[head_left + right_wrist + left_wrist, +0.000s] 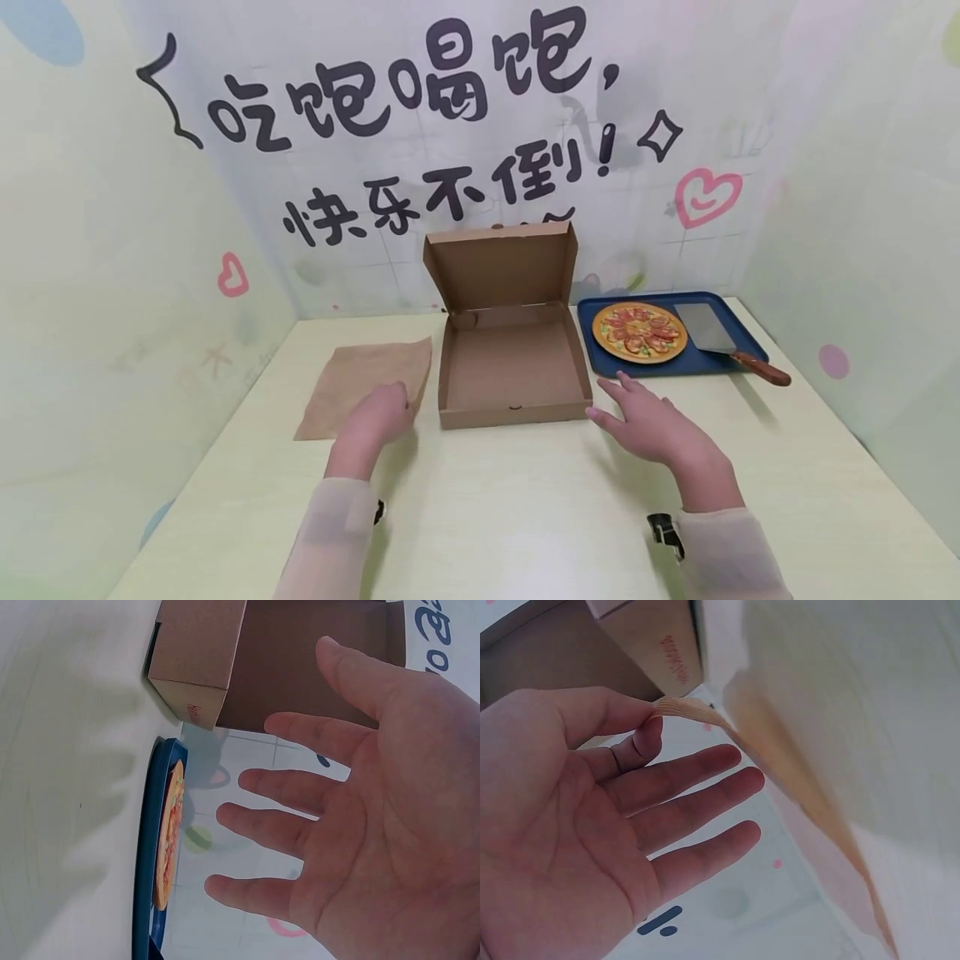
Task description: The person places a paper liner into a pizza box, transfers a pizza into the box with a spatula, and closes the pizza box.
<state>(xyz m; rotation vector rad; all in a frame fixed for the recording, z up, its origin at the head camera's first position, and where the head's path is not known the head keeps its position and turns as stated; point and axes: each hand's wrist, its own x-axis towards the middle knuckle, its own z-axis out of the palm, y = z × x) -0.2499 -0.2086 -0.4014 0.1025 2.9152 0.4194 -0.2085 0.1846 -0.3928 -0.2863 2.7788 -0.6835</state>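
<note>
A thin brown sheet of paper (360,375) lies left of the box, its near right edge raised. My left hand (381,414) pinches that edge between thumb and index finger. In the left wrist view the other fingers are spread, and the paper (780,757) trails from the pinch. An open cardboard pizza box (517,358) stands in the middle, lid up against the wall, nothing inside it. My right hand (648,417) hovers by the box's front right corner with fingers spread, holding nothing, as the right wrist view also shows.
At the right back lies a blue tray (615,368) bearing a pizza (639,332) and a wide metal spatula (705,327), whose wooden handle sticks out past the tray's front edge. A printed wall (450,150) rises behind the pale table (510,517), with side walls left and right.
</note>
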